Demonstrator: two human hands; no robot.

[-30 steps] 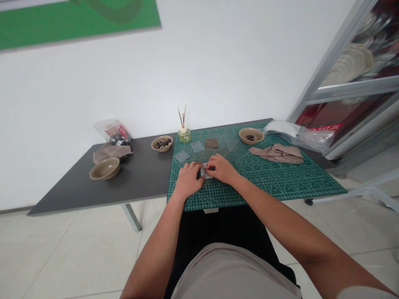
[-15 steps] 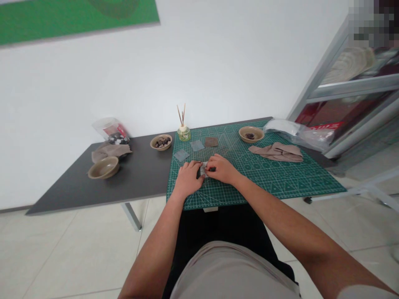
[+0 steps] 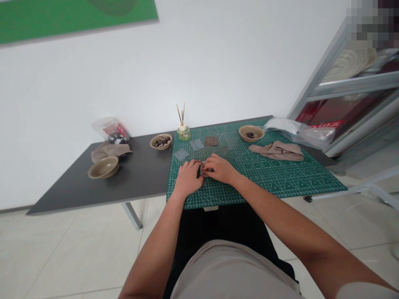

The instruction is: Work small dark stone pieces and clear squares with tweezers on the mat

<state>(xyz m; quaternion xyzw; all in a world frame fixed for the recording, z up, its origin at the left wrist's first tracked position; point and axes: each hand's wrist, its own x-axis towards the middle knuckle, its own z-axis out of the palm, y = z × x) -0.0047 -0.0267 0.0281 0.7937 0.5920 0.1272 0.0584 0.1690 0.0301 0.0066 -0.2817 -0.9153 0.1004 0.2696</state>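
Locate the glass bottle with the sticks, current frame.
Head view: the glass bottle stands at the green mat's far left corner, against the white wall, just right of the bowl of stones.

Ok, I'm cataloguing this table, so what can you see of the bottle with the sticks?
The bottle is small and squat, apparently clear glass tinted yellow-green, with a cream-coloured top. Thin brown sticks fan up from it. It stands upright near the back left corner of the green mat, by the wall. Neither the left hand nor the right hand touches it. Its markings are too small to read.
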